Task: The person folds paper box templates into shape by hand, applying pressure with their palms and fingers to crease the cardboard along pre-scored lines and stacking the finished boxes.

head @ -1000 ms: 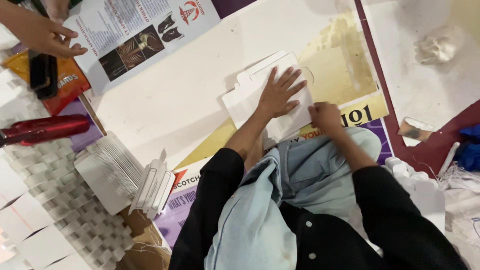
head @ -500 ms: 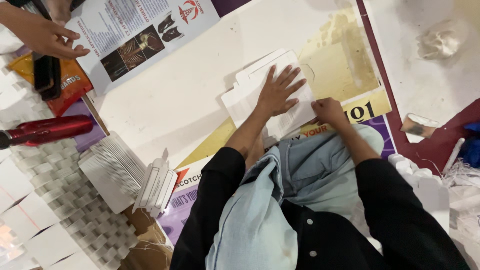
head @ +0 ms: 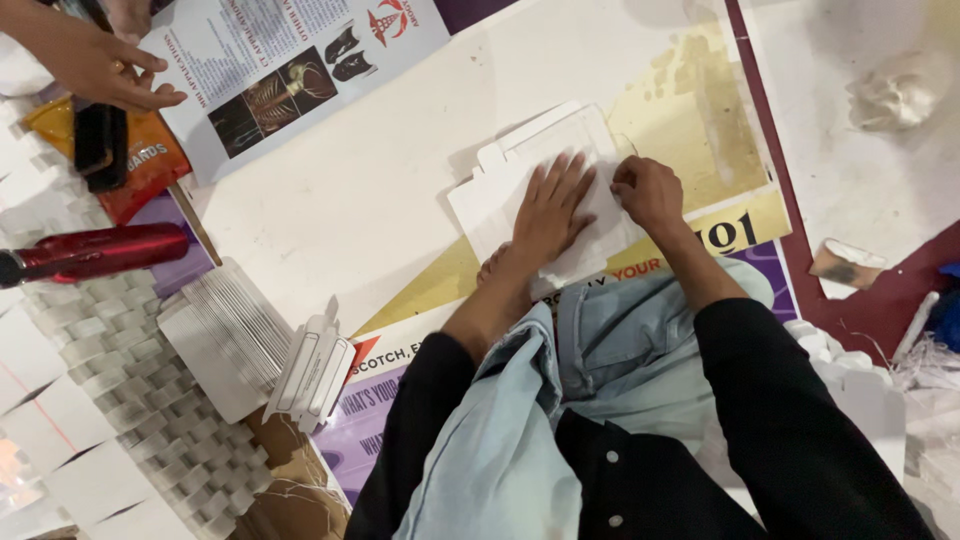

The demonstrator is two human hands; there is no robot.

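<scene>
Pressing down, your left hand (head: 552, 205) lies flat with fingers spread on a white die-cut cardboard sheet (head: 520, 170), its grip released, nothing clasped. At three o'clock of it, your right hand (head: 648, 192) is curled at the sheet's edge, fingertips pinching the cardboard. The sheet rests on the white poster (head: 380, 190) covering the tabletop, just past your knees. Toward eight o'clock sits a stack of flat white blanks (head: 225, 335), with a red bottle (head: 95, 250) at nine o'clock. At ten o'clock, another person's hand (head: 95, 65) touches a printed leaflet (head: 270, 60).
</scene>
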